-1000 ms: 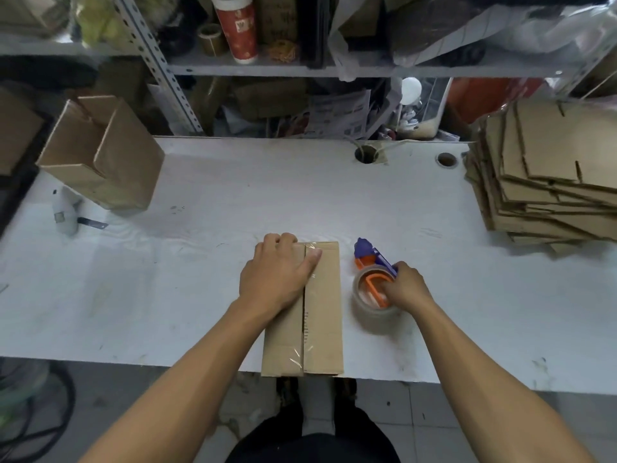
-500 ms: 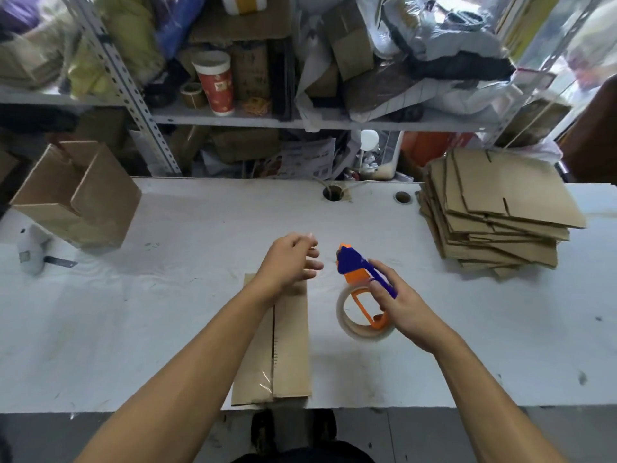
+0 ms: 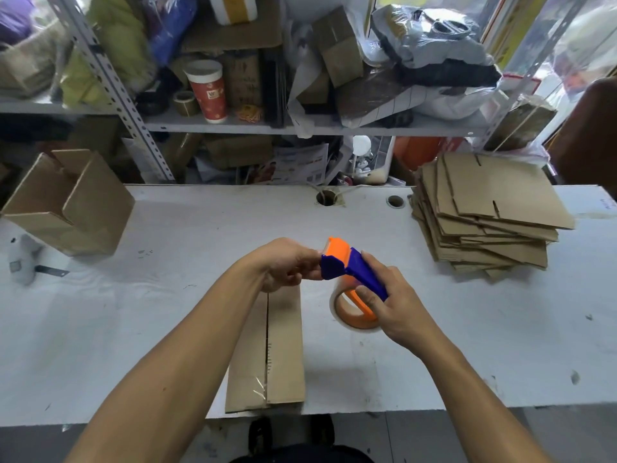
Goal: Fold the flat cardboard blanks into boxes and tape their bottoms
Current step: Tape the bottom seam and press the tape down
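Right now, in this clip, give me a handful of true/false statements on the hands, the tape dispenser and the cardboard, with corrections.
1. The right hand grips the tape dispenser by its blue handle. True.
2. The left hand presses flat on the folded box. False: it is lifted, its fingers at the dispenser's head.
3. The stack of flat blanks sits on the table's right side. True.
4. The open box at the left edge holds the tape roll. False: the roll is on the dispenser.
5. The folded box shows no tape. False: clear tape glints at its near end.
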